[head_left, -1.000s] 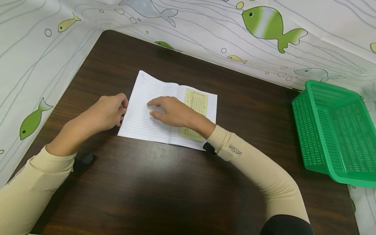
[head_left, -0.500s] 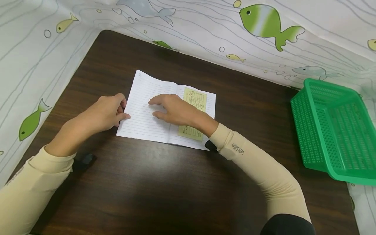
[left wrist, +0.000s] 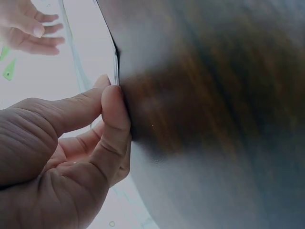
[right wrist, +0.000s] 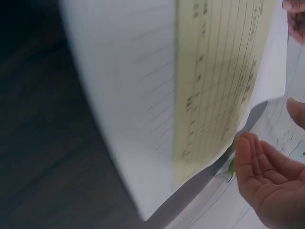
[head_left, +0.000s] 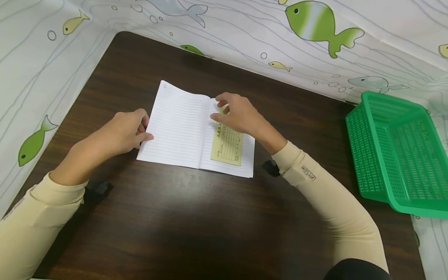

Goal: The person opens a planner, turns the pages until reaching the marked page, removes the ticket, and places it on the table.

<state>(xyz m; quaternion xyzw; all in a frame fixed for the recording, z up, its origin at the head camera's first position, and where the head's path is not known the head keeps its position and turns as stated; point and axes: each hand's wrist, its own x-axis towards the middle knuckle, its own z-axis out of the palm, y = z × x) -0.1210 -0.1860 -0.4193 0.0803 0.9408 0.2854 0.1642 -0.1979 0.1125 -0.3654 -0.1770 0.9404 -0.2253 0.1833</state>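
Note:
An open lined notebook [head_left: 176, 130] lies on the table, a yellow printed slip [head_left: 228, 144] on its right page. My left hand [head_left: 126, 132] pinches the notebook's left edge between thumb and fingers; the left wrist view shows this hand [left wrist: 76, 148] with the thin page edges at its fingertips. Over the far part of the slip is my right hand [head_left: 241, 112], thumb and fingers apart. In the right wrist view the right hand [right wrist: 274, 183] has nothing between thumb and fingers, beside the slip's far end. Its palm hides the slip's top in the head view.
A green plastic basket [head_left: 369, 155] stands at the right of the dark wooden table [head_left: 175, 221]. Fish-patterned sheeting [head_left: 238, 35] borders the table at the back and left. Small black objects [head_left: 99, 189] show at both wrists.
My right hand has moved right and away from me, from the left page to the slip's far end. The left thumb has come over the page's left edge; the notebook stays open.

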